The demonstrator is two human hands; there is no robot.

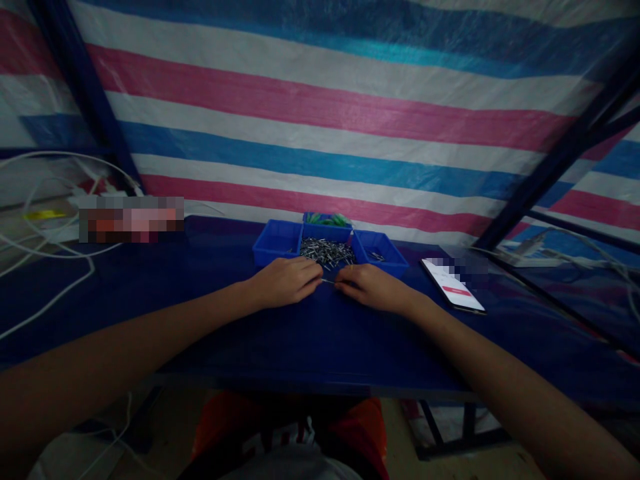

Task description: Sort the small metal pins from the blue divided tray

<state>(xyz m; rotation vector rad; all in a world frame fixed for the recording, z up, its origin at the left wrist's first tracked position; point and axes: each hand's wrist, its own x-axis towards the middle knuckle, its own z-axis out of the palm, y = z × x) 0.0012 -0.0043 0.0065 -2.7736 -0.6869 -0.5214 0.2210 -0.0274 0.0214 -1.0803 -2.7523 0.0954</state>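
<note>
My left hand (290, 281) and my right hand (373, 287) face each other low over the blue table, fingertips closed. Between them runs a thin metal piece (327, 281), one end pinched in each hand. Just beyond lies a heap of small metal parts (327, 252). The left blue bin (277, 241) stands behind my left hand, and only a little shows inside it. Behind my right hand, the right blue bin (381, 251) holds a few metal parts. At the back, a third blue bin (327, 230) contains green items (327, 219).
A phone (454, 285) with a lit screen lies on the blue table (300, 347) to the right. White cables (75, 283) curl over the left side. A power strip (535, 257) is at the far right. Striped sheeting (320, 113) hangs behind, between dark metal posts.
</note>
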